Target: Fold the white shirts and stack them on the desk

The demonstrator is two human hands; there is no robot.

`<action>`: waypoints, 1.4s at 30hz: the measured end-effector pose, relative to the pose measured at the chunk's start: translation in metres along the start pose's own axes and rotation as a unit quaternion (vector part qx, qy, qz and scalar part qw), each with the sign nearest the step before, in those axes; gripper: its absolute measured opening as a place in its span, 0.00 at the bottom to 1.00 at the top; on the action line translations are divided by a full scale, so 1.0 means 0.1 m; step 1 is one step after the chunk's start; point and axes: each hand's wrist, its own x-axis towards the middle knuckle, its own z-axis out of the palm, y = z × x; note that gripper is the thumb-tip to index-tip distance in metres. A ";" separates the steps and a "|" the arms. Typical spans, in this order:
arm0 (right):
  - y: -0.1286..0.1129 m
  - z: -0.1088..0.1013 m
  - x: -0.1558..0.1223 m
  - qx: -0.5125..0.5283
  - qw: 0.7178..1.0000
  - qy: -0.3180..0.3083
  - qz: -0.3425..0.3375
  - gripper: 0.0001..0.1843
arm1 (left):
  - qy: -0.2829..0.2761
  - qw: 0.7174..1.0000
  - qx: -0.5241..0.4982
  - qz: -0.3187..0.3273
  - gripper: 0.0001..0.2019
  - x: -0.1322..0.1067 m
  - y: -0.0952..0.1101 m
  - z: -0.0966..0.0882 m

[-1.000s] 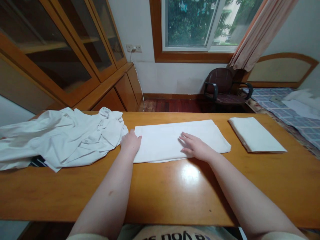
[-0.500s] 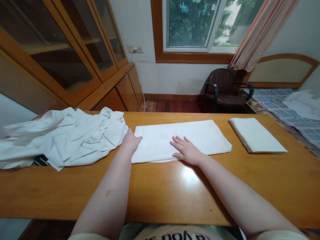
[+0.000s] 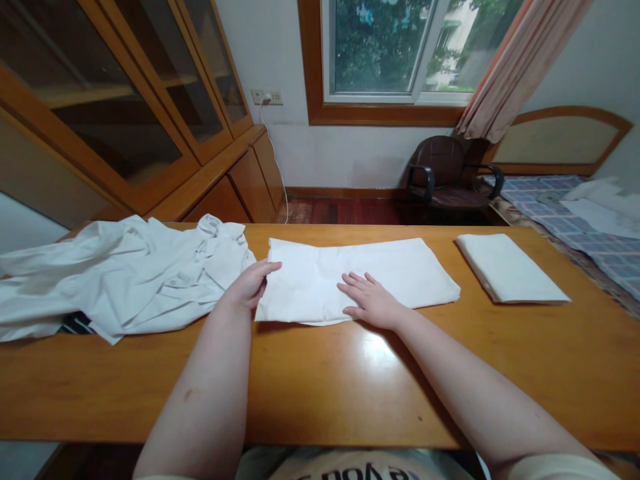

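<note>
A long folded white cloth (image 3: 310,283) lies across the middle of the wooden table (image 3: 320,380). Its left end is gripped by my left hand (image 3: 250,283), thumb on top and fingers underneath, and that end is raised slightly off the wood. My right hand (image 3: 371,301) rests flat on the cloth near its middle, fingers spread. To the left, close to my left hand, lies a crumpled white shirt (image 3: 150,273) with buttons showing. On the right side sits a smaller, neatly folded white cloth (image 3: 513,268), apart from both hands.
Behind the table on the left stands a wooden cabinet (image 3: 200,160) with glass doors. A brown armchair (image 3: 443,173) is below the window (image 3: 380,50). A bed (image 3: 560,207) with a checked cover is at the right. A dark striped patch (image 3: 77,323) shows under the shirt.
My left hand has slipped its fingers under the left end of the cloth and lifted it a little. My right hand stays flat in place.
</note>
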 end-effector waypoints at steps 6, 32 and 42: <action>-0.09 0.02 0.01 0.014 1.000 -0.006 -0.014 0.39 | -0.037 0.995 -0.095 0.021 0.17 -0.02 -0.10 0.33; 0.20 -0.19 -0.14 0.405 0.882 -0.027 0.239 0.17 | -0.158 0.802 0.502 0.282 0.36 0.09 -0.84 0.91; 0.20 -0.18 -0.12 0.302 0.947 0.008 0.111 0.05 | 0.074 0.849 0.429 0.300 0.35 0.46 -0.58 0.37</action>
